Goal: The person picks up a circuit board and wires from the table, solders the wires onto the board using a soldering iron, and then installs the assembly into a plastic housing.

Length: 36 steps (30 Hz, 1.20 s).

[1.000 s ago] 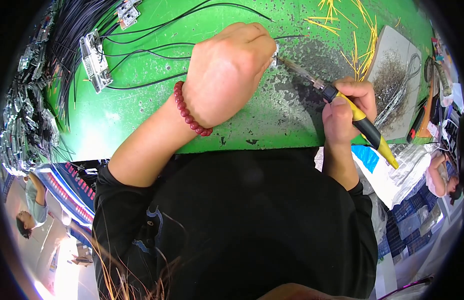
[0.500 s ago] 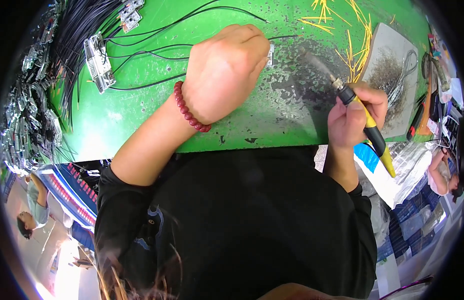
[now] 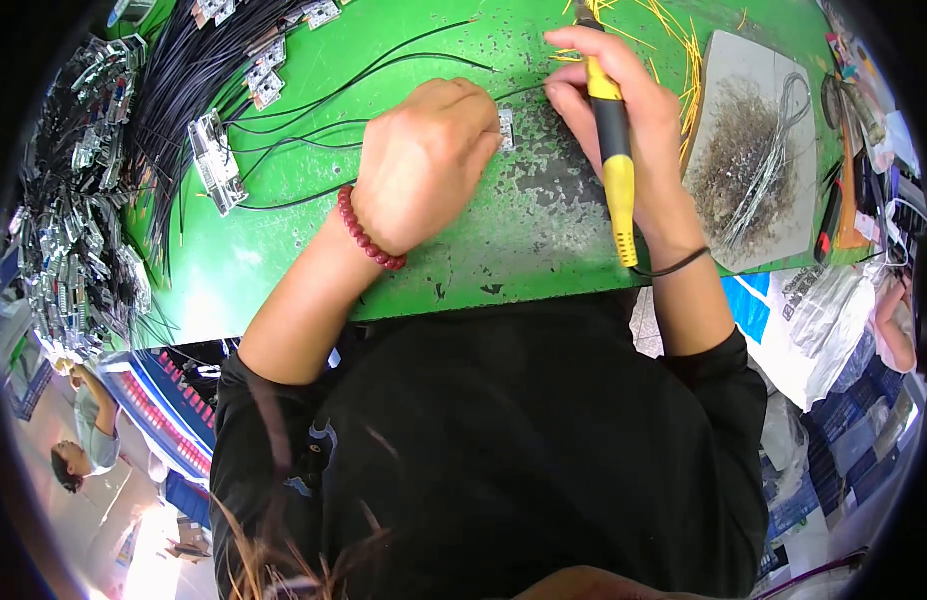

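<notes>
Left hand [image 3: 429, 160] knuckles-up on the green mat [image 3: 284, 270], fingers curled down onto a small pale connector piece [image 3: 506, 128] (mostly hidden under the fingertips), a red bead bracelet [image 3: 369, 232] at the wrist. Right hand [image 3: 624, 130] wrapped closed around a soldering iron [image 3: 612, 150] with yellow-and-black handle, tip end pointing away, close above the connector piece. Thin black wire [image 3: 404, 60] running from the piece toward the black cable bundle [image 3: 184, 70]. Grey pad [image 3: 754, 150] to the right.
</notes>
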Tool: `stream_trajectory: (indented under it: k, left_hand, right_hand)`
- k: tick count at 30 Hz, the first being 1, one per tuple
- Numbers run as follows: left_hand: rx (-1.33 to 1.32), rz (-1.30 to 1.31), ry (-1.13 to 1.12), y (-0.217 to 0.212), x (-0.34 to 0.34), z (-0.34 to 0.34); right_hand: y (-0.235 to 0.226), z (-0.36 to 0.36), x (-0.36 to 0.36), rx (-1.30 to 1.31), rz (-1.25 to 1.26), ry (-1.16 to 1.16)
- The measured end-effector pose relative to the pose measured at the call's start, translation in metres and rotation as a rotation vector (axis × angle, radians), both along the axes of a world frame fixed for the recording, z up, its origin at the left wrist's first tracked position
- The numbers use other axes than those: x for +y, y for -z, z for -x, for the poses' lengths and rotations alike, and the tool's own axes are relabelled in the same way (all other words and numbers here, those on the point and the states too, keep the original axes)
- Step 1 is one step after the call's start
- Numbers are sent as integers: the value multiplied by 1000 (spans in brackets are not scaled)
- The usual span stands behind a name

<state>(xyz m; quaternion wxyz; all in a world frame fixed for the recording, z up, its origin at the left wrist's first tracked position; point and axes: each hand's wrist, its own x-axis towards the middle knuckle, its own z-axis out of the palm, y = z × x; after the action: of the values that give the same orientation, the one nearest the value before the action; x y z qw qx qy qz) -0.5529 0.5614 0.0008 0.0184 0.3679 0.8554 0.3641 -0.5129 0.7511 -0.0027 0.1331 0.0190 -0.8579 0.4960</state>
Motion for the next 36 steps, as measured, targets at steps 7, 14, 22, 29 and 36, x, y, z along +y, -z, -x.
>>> stream_trajectory:
  k: [7,14,22,29,36]
  left_hand:
    - [-229,-46,60,-11,-7,9]
    - [-78,-214,17,-15,4,10]
    - [8,-225,-2,-20,3,3]
    - [-5,-233,-11,-21,2,0]
    - [59,-225,5,-19,2,0]
  right_hand:
    - [-8,-12,-9,98,-9,57]
    - [-5,-15,-14,360,-30,8]
    - [-11,-31,-16,280,207,-17]
    - [-11,-31,-22,275,411,-13]
    - [-13,-30,-20,222,371,-55]
